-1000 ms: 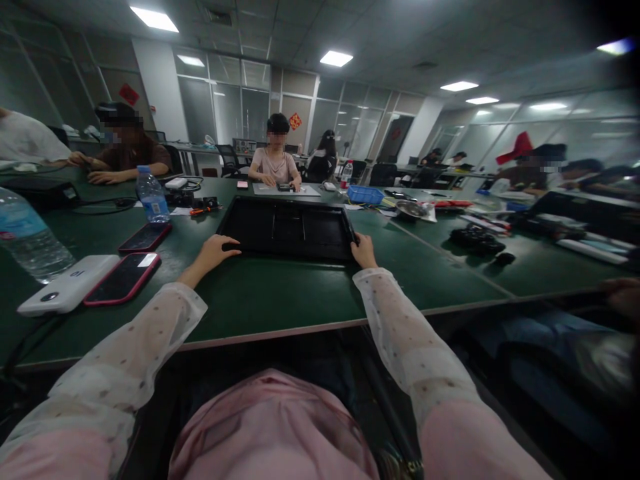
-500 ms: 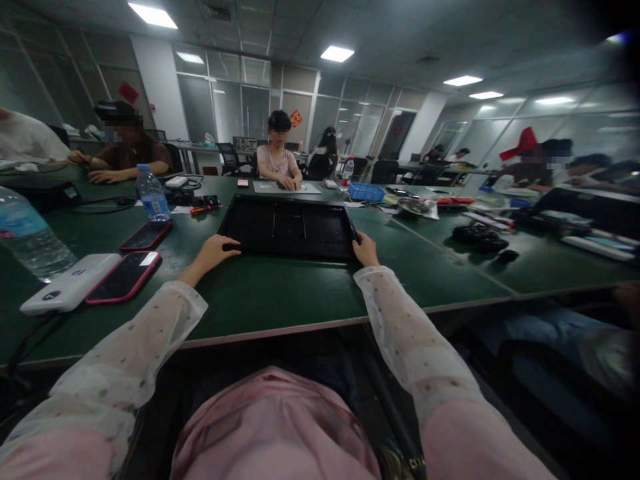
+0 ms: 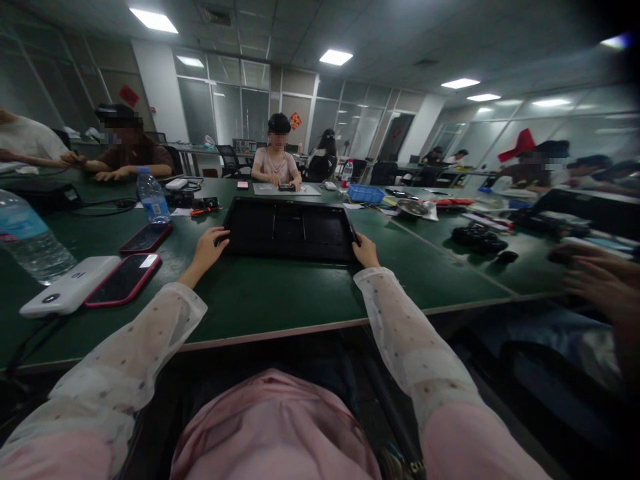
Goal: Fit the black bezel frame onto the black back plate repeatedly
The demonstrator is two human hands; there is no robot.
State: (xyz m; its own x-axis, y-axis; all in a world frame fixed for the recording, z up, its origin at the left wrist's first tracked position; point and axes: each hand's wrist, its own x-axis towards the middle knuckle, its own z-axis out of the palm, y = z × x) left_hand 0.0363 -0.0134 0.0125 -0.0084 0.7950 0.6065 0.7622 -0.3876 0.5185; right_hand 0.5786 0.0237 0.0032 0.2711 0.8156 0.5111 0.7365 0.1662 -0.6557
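Black tray (image 3: 290,230) between left hand (image 3: 207,250), digits apart at 1 edge; right hand (image 3: 367,252) clamped on opposite edge.

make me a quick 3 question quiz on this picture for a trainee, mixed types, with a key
1. Multiple choice: as pictured, which side of the shallow black tray does the right hand hold?
a) far side
b) left side
c) right side

2. True or false: the blue basket sits inside the shallow black tray.

3. Fill in the blank: as pictured, the white power bank lies to the ____ of the nearer phone.

Key
1: c
2: false; it stands beyond the shallow black tray, off to the right
3: left
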